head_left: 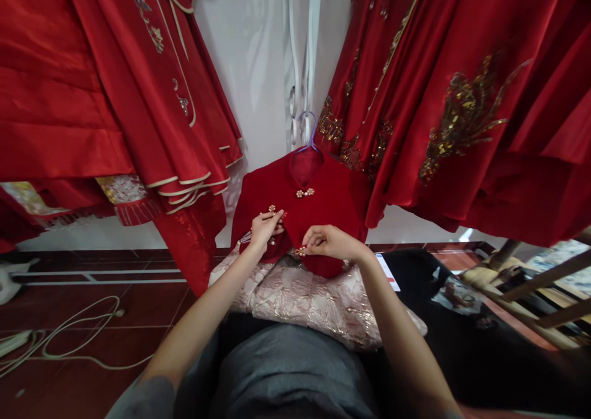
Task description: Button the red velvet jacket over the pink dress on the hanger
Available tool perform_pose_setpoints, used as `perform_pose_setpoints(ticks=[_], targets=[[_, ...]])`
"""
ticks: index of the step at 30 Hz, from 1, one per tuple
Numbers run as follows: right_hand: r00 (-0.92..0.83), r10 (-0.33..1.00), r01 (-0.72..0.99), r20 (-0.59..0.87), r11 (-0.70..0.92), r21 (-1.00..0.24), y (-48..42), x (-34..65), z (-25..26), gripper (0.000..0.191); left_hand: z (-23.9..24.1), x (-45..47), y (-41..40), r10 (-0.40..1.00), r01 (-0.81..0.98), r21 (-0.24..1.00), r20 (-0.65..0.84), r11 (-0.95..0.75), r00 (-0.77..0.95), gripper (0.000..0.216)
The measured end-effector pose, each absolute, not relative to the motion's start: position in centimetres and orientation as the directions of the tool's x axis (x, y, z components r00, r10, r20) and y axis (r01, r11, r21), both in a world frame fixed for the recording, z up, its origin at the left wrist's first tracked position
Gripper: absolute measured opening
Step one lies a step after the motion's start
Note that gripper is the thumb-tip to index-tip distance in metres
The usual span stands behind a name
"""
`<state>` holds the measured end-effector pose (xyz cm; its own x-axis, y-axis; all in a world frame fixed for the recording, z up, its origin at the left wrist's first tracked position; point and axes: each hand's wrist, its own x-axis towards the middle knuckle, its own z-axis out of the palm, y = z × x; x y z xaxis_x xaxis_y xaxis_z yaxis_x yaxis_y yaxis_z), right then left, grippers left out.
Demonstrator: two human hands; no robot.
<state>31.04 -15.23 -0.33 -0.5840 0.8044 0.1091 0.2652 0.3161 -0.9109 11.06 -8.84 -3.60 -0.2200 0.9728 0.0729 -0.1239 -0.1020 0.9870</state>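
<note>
A short red jacket (pixel 263 188) hangs from a purple hanger (pixel 310 141) in front of me, its lower front parted. At the collar a gold flower-shaped clasp (pixel 305 193) is fastened. My left hand (pixel 266 228) pinches the left front edge, with a gold flower ornament (pixel 272 208) just above its fingers. Lower on the other front edge, my right hand (pixel 327 242) is closed, thumb and fingertips at another gold clasp piece (pixel 300 251). The fingers partly hide what each hand grips. Under the jacket, pale pink-gold brocade fabric (pixel 300 296) lies across my lap.
Red garments (pixel 157 99) hang at the left, and a red gown with gold sequins (pixel 462 111) hangs at the right. A white cable (pixel 69 333) loops over the tiled floor. A black surface (pixel 443 345) and a wooden frame (pixel 530 296) stand to the right.
</note>
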Motion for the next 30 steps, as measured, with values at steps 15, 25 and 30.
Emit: perform_pose_setpoints(ticks=[15,25,30], targets=[[-0.639,0.762,0.422,-0.103,0.235,-0.876,-17.3,37.2,3.1,0.021,5.8,14.9,-5.4,0.635,0.768,-0.047,0.531,-0.639,0.561,0.024],[-0.542,0.84,0.414,-0.038,0.227,-0.882,-16.8,37.9,3.3,0.033,6.2,13.4,-3.3,0.462,0.534,-0.049,0.441,-0.844,0.77,0.018],[-0.552,0.834,0.402,-0.027,0.238,-0.884,-16.3,37.2,2.8,0.031,5.9,14.1,-3.6,0.367,0.505,-0.191,0.484,-0.842,0.795,0.013]])
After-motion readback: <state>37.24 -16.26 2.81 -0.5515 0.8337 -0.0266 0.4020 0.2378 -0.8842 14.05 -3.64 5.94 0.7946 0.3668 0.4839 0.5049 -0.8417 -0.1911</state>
